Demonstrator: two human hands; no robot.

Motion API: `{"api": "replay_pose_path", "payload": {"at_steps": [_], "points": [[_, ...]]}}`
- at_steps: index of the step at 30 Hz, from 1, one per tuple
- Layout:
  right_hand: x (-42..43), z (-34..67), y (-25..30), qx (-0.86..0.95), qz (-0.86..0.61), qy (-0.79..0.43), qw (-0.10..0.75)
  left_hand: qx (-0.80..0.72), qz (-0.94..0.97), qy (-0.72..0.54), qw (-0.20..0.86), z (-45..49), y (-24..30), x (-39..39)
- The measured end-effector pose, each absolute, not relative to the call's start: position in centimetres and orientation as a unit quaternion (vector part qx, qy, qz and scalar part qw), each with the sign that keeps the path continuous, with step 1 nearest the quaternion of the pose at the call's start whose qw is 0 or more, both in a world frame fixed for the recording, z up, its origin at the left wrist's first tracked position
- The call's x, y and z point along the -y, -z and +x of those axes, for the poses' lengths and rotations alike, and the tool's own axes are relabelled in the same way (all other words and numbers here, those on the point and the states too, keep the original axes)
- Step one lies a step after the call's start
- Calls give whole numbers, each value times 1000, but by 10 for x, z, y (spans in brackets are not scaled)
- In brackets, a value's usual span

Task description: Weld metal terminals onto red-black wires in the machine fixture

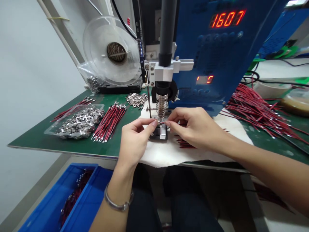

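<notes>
My left hand (135, 138) is closed in a pinch at the left side of a small metal fixture (163, 132), under the spring-wrapped tip of a soldering iron (161, 103). What its fingertips hold is too small to make out. From the right, my right hand (193, 127) pinches the end of a thin red wire at the same fixture, its fingertips close to the left ones. Several short red and black wires (184, 142) lie on the white cloth (166, 156) beneath my right hand.
A clear tray of small metal parts (79, 122), a bundle of red-black wires (109, 122) and loose metal pieces (137, 100) lie left on the green table (31, 137). The blue machine (193, 54) stands behind; more wires (260, 109) lie right. A blue bin (94, 190) sits below.
</notes>
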State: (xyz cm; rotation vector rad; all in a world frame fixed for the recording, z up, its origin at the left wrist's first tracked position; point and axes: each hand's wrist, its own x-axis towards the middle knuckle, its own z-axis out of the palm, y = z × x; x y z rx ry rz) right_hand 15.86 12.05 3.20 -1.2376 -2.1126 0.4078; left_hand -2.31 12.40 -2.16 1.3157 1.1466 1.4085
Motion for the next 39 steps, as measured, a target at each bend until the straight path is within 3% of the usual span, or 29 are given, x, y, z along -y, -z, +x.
{"api": "replay_pose_path", "payload": {"at_steps": [39], "points": [[-122,159,-32,804,-473,-164,320,-464,520,-565,442,-24,21,-123]]}}
